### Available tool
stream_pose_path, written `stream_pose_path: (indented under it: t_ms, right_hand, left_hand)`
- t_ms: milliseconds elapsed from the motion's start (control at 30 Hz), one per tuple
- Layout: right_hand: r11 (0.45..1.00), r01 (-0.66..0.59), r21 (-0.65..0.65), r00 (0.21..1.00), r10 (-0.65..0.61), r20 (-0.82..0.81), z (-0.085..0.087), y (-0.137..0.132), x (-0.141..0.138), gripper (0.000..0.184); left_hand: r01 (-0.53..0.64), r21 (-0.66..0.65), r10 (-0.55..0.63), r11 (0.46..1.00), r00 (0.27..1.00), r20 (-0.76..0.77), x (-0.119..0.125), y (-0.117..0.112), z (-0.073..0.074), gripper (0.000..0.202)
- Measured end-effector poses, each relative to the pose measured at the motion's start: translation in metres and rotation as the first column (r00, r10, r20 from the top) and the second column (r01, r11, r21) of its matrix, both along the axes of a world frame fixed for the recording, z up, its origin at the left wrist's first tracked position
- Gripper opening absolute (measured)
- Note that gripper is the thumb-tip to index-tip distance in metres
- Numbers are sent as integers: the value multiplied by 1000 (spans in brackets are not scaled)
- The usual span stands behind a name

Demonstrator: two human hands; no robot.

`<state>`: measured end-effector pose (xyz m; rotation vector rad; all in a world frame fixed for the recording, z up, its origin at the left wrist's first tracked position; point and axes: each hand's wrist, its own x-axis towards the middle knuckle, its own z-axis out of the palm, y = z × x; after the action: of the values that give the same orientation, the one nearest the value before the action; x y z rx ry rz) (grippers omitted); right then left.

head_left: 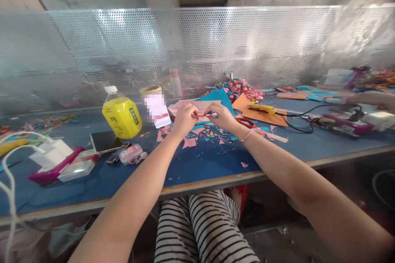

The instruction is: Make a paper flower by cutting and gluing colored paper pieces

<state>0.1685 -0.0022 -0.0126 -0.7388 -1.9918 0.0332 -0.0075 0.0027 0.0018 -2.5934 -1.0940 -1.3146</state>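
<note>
My left hand and my right hand meet over the middle of the blue table. Between their pinched fingers runs a small pink strip, paper or thin foam by its look. Each hand grips one end of it. Behind and under the hands lie a pink sheet and a blue sheet. Pink and blue scraps are scattered below them. Red-handled scissors rest just right of my right wrist, their blades hidden.
On the left stand a yellow drink bottle, a phone and a power strip with chargers. A yellow glue gun lies on an orange sheet at right, its black cord trailing. A perforated metal screen closes the back. Another person's arm reaches in far right.
</note>
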Motion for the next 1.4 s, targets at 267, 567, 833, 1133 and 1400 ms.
stream_pose_path:
  t_ms: [267, 567, 833, 1133, 1400]
  right_hand:
    - [860, 148, 488, 923, -297, 243, 4, -12, 1, 19]
    - [858, 125, 499, 896, -314, 315, 5, -10, -3, 19]
    - [910, 105, 401, 920, -242, 308, 3, -12, -6, 17]
    - [973, 83, 215, 988, -108, 106, 1, -6, -9, 34]
    - [981, 33, 194, 997, -47, 68, 2, -8, -10, 30]
  left_hand:
    - [-50, 459, 77, 887, 996, -41, -4, 2, -6, 13]
    - [-92, 505, 100, 858, 995, 13, -5, 5, -6, 13]
    - [-116, 496, 165, 861, 985, -55, -6, 1, -6, 14]
    - [-154, 452, 197, 879, 979, -49, -2, 5, -11, 12]
    - [-132, 391, 162, 911, 986, -46, -2, 0, -5, 10]
